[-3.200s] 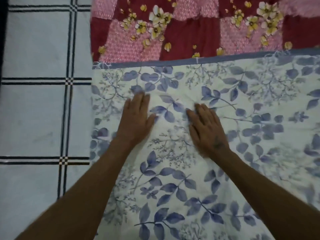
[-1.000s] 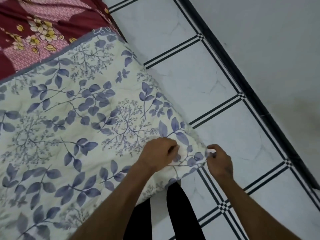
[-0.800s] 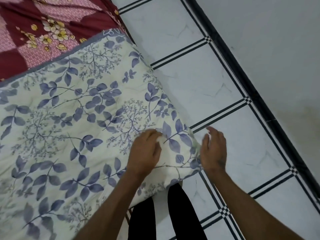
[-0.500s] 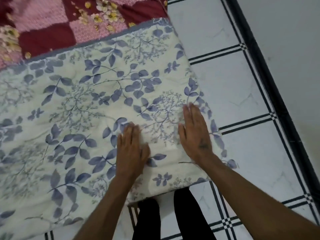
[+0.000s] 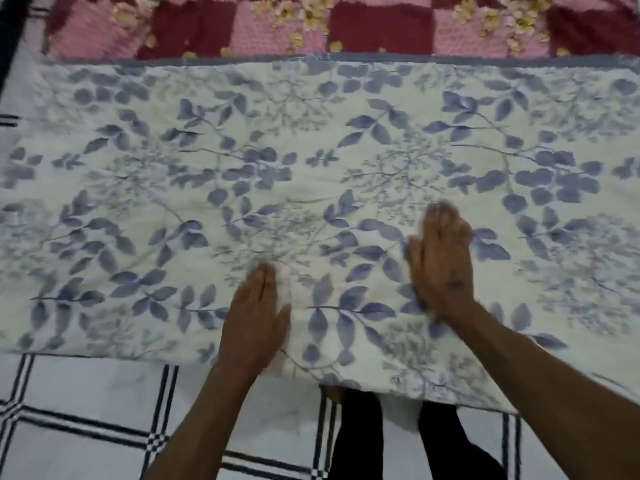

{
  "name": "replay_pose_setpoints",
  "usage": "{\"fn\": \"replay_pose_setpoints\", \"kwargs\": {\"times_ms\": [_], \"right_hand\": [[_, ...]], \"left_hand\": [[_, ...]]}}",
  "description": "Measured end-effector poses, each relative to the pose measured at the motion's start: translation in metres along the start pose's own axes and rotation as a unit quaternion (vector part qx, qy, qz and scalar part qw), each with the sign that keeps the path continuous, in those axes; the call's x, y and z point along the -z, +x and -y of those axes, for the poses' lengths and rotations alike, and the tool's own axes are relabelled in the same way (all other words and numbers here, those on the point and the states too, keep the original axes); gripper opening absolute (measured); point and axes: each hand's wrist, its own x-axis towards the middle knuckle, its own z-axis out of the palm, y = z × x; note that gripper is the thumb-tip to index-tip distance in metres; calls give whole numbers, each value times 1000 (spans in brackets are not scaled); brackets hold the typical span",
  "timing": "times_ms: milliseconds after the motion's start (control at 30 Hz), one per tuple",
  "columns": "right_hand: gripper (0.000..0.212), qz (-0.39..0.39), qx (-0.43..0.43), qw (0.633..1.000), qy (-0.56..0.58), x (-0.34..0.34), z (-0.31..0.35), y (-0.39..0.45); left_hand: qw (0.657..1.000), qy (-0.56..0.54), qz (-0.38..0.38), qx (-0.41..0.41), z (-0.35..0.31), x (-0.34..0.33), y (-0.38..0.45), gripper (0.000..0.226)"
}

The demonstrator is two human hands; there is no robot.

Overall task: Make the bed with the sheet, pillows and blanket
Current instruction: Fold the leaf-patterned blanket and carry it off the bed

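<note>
Half a second back both palms worked the blanket's right-hand corner; now the view has swung square-on and they're smoothing its middle. Left hand [image 5: 254, 318] at six o'clock, right hand [image 5: 441, 261] toward four, both flat with fingers straight, gripping nothing. The blanket [image 5: 242, 174] lies spread across the bed's foot, the red patchwork sheet [image 5: 377, 26] beyond at twelve. Looks like final smoothing. No readable writing anywhere.
</note>
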Motion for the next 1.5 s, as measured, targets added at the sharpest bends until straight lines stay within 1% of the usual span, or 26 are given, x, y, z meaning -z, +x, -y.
{"fn": "replay_pose_setpoints", "kwargs": {"times_ms": [33, 67, 100, 167, 233, 300, 367, 433, 500, 567, 667, 700, 767, 833, 967, 1033, 1067, 1100, 1167, 1233, 1267, 1333, 1367, 1400, 1467, 1500], "right_hand": [[66, -4, -15, 1000, -2, -8, 28, 7], [67, 2, -9, 1000, 1, -17, 53, 10], [67, 5, 14, 1000, 6, -23, 80, 11], [65, 23, 97, 995, 19, -42, 139, 10], [65, 59, 169, 983, 28, -59, 196, 10], [65, 69, 199, 977, 39, -70, 244, 21], [64, 65, 173, 981, 55, -77, 288, 37], [67, 49, 114, 990, 62, -81, 320, 51], [70, 45, 87, 994, 55, -88, 358, 65], [67, 50, 110, 992, 47, -97, 392, 72], [64, 89, 188, 978, 32, -113, 449, 78], [64, 104, 213, 971, 34, -120, 473, 76], [62, 138, 249, 958, 33, -128, 512, 68], [61, 152, 267, 951, 23, -139, 556, 62], [70, 163, 273, 948, -2, -159, 634, 50], [76, 176, 275, 945, -37, -171, 672, 38], [78, 176, 270, 945, -50, -175, 688, 32], [78, 176, 263, 947, -56, -177, 703, 26], [73, 176, 257, 948, -65, -185, 731, 12], [63, 171, 266, 945, -84, -191, 752, 1], [58, 175, 279, 938, -107, -194, 759, -4], [52, 206, 324, 905, -180, -200, 773, -15], [51, 227, 340, 888, -212, -202, 780, -18], [50, 246, 343, 877, -230, -202, 784, -21], [51, 264, 333, 870, -249, -200, 793, -21], [55, 269, 328, 867, -263, -198, 796, -22]], "left_hand": [[1000, 8, 7, -15, 24, 8, -3, 75], [1000, 10, 10, -21, 42, 14, -4, 76], [1000, 3, 11, -20, 58, 18, -4, 77], [1000, -23, 0, 7, 92, 28, -5, 78], [998, -42, -14, 35, 121, 35, -4, 78], [997, -57, -14, 59, 143, 42, 0, 81], [992, -86, -20, 90, 166, 54, 7, 82], [990, -101, -21, 94, 187, 66, 16, 72], [989, -102, -46, 102, 218, 77, 24, 63], [985, -112, -71, 108, 249, 86, 35, 57], [983, -107, -88, 119, 300, 100, 44, 50], [979, -118, -86, 141, 320, 103, 43, 49], [969, -127, -111, 180, 349, 115, 38, 44], [957, -132, -148, 211, 385, 129, 31, 38], [952, -97, -183, 226, 464, 139, 18, 39], [940, -123, -189, 255, 505, 138, 6, 36], [930, -157, -170, 287, 522, 135, 0, 33], [914, -195, -132, 331, 537, 132, -6, 31], [872, -255, 4, 417, 567, 119, -20, 37], [818, -321, 120, 462, 585, 105, -31, 52], [783, -377, 140, 475, 588, 101, -33, 57], [689, -517, 124, 494, 596, 95, -33, 55], [645, -570, 101, 499, 599, 93, -31, 47], [611, -607, 74, 503, 600, 93, -29, 38], [559, -651, 37, 513, 606, 92, -24, 27], [546, -659, 33, 516, 607, 91, -22, 25]]}}
